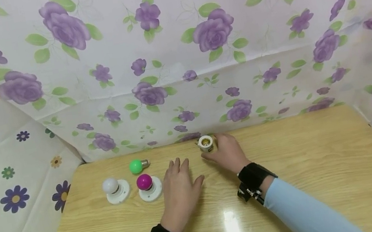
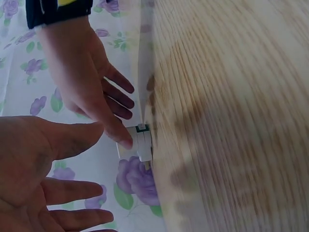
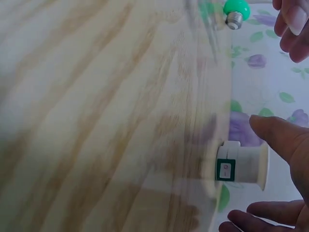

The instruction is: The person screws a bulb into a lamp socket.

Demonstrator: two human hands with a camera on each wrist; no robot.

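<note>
A white lamp socket [image 1: 206,144] with a metal threaded mouth stands near the table's back edge. On its side, the right wrist view shows a small rocker switch [image 3: 225,170] in a dark green frame. My right hand [image 1: 227,152] is around the socket's right side, thumb and fingers spread, the thumb right at the body. My left hand [image 1: 180,189] is held over the table with fingers extended and nothing in it. Just left of it, a magenta bulb [image 1: 144,182] sits in a round white base [image 1: 152,194]. A green bulb [image 1: 136,166] lies on its side behind that.
Farther left, a white bulb [image 1: 110,185] sits in another round white base [image 1: 119,194]. Flower-printed sheeting [image 1: 174,93] rises along the back of the wooden table [image 1: 310,164] and at both sides.
</note>
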